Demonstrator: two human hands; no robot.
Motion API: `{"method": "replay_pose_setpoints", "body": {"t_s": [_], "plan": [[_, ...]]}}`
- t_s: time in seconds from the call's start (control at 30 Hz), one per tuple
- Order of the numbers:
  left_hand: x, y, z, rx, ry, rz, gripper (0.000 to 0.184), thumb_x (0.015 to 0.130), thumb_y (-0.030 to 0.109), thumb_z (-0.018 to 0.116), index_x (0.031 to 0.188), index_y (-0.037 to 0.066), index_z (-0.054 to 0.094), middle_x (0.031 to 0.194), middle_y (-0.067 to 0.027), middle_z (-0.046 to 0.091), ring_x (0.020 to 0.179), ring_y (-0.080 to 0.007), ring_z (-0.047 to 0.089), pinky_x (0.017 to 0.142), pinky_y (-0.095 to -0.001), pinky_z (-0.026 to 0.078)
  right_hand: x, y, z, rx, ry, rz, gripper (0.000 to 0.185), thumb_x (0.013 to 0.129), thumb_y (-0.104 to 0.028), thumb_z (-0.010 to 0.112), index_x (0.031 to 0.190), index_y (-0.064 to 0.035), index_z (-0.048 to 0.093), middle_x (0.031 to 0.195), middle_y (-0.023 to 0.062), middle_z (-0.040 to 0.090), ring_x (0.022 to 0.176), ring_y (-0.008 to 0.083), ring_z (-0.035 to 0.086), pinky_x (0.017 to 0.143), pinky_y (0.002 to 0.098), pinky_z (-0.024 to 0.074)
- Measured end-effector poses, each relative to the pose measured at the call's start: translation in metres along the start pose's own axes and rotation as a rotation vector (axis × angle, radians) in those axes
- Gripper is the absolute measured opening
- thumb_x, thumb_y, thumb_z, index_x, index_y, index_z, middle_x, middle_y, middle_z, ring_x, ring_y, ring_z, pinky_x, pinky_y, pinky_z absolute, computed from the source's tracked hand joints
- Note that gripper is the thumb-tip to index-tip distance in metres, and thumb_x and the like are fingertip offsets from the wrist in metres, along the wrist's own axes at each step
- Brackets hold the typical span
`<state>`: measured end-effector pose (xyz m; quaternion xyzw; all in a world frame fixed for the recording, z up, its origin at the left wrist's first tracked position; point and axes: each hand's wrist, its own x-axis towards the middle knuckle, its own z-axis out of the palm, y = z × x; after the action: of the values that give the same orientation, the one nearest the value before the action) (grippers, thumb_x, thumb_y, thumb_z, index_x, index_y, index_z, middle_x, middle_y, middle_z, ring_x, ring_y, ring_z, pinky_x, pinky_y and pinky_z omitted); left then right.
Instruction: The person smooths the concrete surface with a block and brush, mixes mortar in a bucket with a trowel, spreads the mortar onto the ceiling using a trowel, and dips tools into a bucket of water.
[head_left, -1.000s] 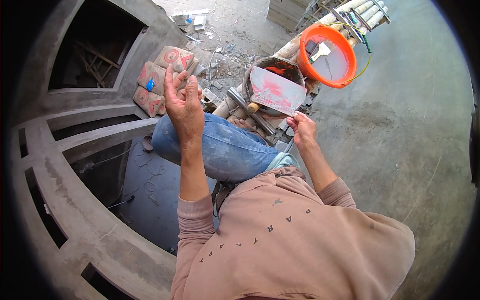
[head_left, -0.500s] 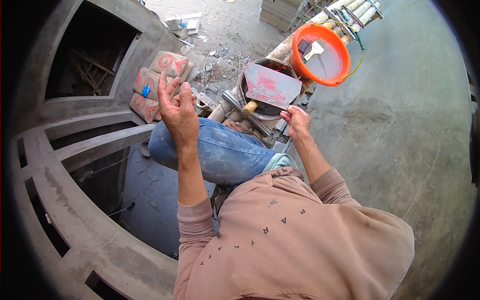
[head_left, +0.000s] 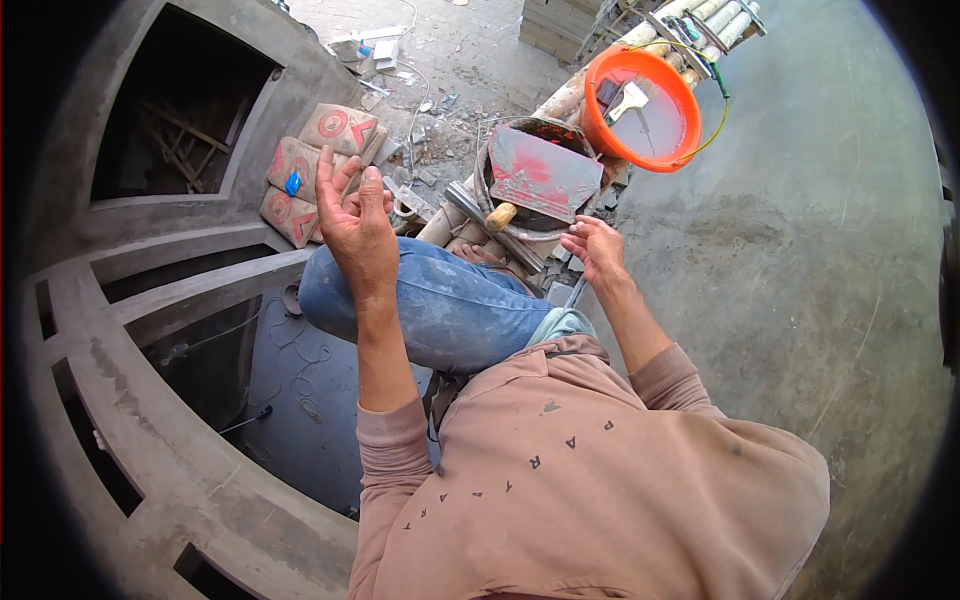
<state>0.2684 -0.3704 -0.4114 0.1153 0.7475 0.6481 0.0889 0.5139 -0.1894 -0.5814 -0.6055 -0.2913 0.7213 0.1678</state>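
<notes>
My left hand [head_left: 357, 225] is raised above my bent knee, palm up, with its fingers apart and nothing in it. On the right, my right hand [head_left: 597, 247] is beside the lower corner of a flat board [head_left: 545, 172] smeared with grey and red. Its fingers are loosely curled, and no held object shows in them. The board lies across the top of a dark bucket [head_left: 482, 172], and a wooden handle [head_left: 500, 217] sticks out at the board's lower left. Behind it stands an orange bucket [head_left: 688, 105] of cloudy water with a white-bristled brush [head_left: 630, 100].
Bamboo poles [head_left: 565, 98] run under the buckets. Printed sacks [head_left: 292, 165] are stacked at the left, beside a concrete frame [head_left: 160, 395] with dark openings. A metal bar [head_left: 495, 228] lies near my foot. Rubble and a cable are on the floor ahead.
The whole view has shifted slightly. My right hand has come away a little from the board's corner, and its fingers have loosened. My left hand keeps its pose.
</notes>
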Motion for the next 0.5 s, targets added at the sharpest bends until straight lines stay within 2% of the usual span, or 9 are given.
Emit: {"method": "replay_pose_setpoints", "body": {"t_s": [0.07,0.17,0.23,0.3,0.37,0.43,0.5], "plan": [[0.0,0.0,-0.001,-0.019,0.001,-0.005,0.059,0.101,0.012,0.065,0.154,0.001,0.04,0.129,-0.0157,0.063,0.08,-0.0092,0.064,0.067,-0.0214,0.055,-0.004,-0.002,-0.003,-0.065,-0.015,0.012,0.029,0.097,-0.004,0.058,0.125,0.0045,0.061,0.1,0.0129,0.069,0.081,0.0241,0.072,0.07,0.0337,0.0641],[-0.002,0.003,-0.001,-0.037,0.003,-0.037,0.059,0.101,0.014,0.065,0.154,0.003,0.042,0.129,-0.0128,0.062,0.082,-0.0082,0.061,0.072,-0.023,0.053,-0.006,-0.023,-0.009,-0.209,0.01,-0.098,0.03,0.095,-0.008,0.061,0.123,0.0034,0.066,0.097,0.0112,0.069,0.074,0.02,0.07,0.06,0.0309,0.0598],[0.0,0.003,-0.001,-0.028,0.006,-0.038,0.059,0.101,0.012,0.064,0.154,0.001,0.04,0.129,-0.0142,0.063,0.082,-0.0081,0.062,0.07,-0.0221,0.054,0.023,-0.05,-0.012,-0.311,0.068,-0.336,0.029,0.095,-0.012,0.065,0.121,0.0011,0.07,0.096,0.0088,0.072,0.069,0.0156,0.068,0.055,0.0275,0.0559],[0.002,0.004,-0.001,-0.032,-0.007,-0.047,0.06,0.101,0.011,0.064,0.154,0.0,0.039,0.129,-0.015,0.063,0.083,-0.008,0.062,0.071,-0.0219,0.054,0.05,-0.1,-0.01,-0.382,0.133,-0.558,0.03,0.095,-0.017,0.068,0.121,-0.0014,0.072,0.095,0.0067,0.072,0.069,0.0121,0.066,0.059,0.0266,0.0549],[0.004,0.004,-0.001,-0.041,-0.019,-0.044,0.06,0.101,0.011,0.064,0.154,0.0,0.039,0.129,-0.0152,0.063,0.083,-0.008,0.062,0.072,-0.0217,0.054,0.111,-0.145,-0.021,-0.792,0.296,-0.787,0.033,0.093,-0.018,0.068,0.122,-0.0044,0.073,0.098,0.0121,0.075,0.076,0.019,0.072,0.068,0.0332,0.0587],[0.005,0.008,-0.001,-0.045,-0.033,-0.039,0.061,0.101,0.01,0.064,0.155,-0.001,0.038,0.129,-0.0156,0.062,0.085,-0.0092,0.062,0.075,-0.0221,0.054,0.169,-0.174,-0.029,-1.135,0.426,-0.862,0.03,0.089,-0.013,0.063,0.115,-0.0052,0.076,0.109,0.0207,0.075,0.097,0.0366,0.074,0.09,0.0426,0.0578],[0.007,0.017,-0.007,-0.032,-0.02,-0.006,0.061,0.101,0.01,0.064,0.155,-0.001,0.037,0.13,-0.016,0.062,0.087,-0.0103,0.062,0.076,-0.0233,0.054,0.235,-0.172,-0.046,-1.419,0.389,-0.737,0.031,0.088,-0.015,0.06,0.114,-0.007,0.076,0.11,0.0228,0.074,0.101,0.04,0.072,0.095,0.0461,0.0556]]}}
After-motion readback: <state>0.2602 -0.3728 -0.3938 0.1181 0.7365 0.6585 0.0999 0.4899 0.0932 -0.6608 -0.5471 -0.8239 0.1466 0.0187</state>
